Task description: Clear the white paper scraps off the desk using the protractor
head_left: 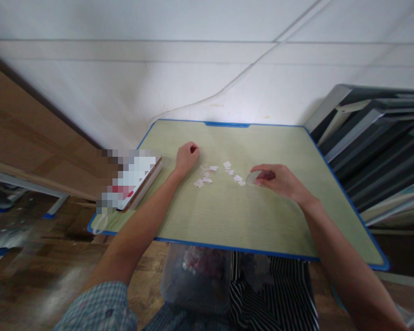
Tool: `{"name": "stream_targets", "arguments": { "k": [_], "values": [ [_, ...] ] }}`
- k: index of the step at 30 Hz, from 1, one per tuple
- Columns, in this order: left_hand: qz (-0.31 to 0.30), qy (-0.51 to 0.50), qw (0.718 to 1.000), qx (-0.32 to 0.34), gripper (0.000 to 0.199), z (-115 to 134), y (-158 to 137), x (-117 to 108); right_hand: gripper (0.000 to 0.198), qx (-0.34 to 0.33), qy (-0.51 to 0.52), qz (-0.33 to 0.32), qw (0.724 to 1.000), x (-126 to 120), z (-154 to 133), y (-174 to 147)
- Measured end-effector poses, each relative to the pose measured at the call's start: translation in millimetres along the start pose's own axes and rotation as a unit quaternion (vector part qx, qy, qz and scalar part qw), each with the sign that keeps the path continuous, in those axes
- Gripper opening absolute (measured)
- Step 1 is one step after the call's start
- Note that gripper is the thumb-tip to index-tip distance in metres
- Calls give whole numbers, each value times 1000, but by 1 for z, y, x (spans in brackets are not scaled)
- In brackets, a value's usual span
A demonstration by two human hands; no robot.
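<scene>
My left hand (187, 157) rests on the green tabletop left of the paper scraps, its fingers curled into a fist. Whether anything is inside that fist is hidden. Between the thumb and fingers of my right hand (278, 178) is a small clear, rounded plastic piece (252, 178), held low over the table; its exact kind is too blurred to make out. Just left of it lies a group of small white paper scraps (238, 178). Another cluster of white scraps (203, 182) lies nearer my left hand.
The table (227, 220) has a blue rim and backs onto a white wall. A box-shaped item with a white top (141, 177) sits at its left edge. Below the front edge is a clear plastic bin (196, 285) with crumpled contents. Folded frames (372, 124) lean at right.
</scene>
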State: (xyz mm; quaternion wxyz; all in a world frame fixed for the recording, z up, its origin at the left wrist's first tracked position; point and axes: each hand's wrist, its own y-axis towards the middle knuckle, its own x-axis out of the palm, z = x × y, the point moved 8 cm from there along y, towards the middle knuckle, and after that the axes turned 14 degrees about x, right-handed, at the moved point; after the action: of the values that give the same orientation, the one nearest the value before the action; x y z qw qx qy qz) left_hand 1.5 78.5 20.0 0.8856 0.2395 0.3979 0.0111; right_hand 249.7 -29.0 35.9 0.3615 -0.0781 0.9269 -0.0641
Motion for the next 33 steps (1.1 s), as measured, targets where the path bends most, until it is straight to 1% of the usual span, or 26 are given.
{"name": "stream_targets", "arguments": {
  "k": [5, 10, 19, 25, 33],
  "values": [
    [3, 4, 1000, 2, 14, 0, 0, 0, 32, -9, 22, -37, 999, 5, -3, -1],
    [7, 1, 1000, 4, 14, 0, 0, 0, 31, 5, 28, -72, 997, 9, -1, -2],
    [6, -1, 1000, 4, 13, 0, 0, 0, 32, 41, 56, -178, 982, 21, 0, -9],
    [10, -2, 1000, 5, 13, 0, 0, -1, 33, 44, 26, -199, 979, 21, -3, -14],
    [11, -11, 1000, 3, 13, 0, 0, -1, 33, 15, -9, -200, 980, 21, -9, -17]
  ]
}}
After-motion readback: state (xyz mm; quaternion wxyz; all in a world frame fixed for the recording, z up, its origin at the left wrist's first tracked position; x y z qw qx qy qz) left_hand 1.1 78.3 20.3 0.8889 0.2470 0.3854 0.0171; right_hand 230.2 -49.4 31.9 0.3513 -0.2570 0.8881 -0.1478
